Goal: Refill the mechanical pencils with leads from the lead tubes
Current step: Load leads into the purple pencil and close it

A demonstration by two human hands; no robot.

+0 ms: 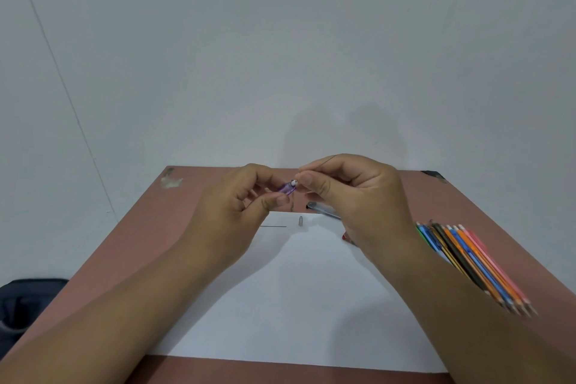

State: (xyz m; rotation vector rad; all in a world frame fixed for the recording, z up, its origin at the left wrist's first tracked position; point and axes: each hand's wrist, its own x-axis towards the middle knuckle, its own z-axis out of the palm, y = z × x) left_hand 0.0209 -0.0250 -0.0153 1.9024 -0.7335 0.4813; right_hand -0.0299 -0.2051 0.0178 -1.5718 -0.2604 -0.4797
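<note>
The purple mechanical pencil (287, 188) is pinched in the left hand (240, 206) above the bench (149, 227), while the right hand (352, 193) pinches a thin lead (324, 161) at its open end. Lead insertion looks underway; next, I judge, comes steady alignment and a gentle feed.

I see a translucent purple plastic pencil (287, 188), matt white paper sheet (299, 299), and smooth matt reddish-brown table (146, 227).

A sheet of paper (299, 296) lies on the bench (461, 196). On its far edge rest a loose lead (273, 226), a small cap (301, 221) to its right, then a tube (324, 209). A row of mechanical pencils (477, 265) lies on the right.
</note>
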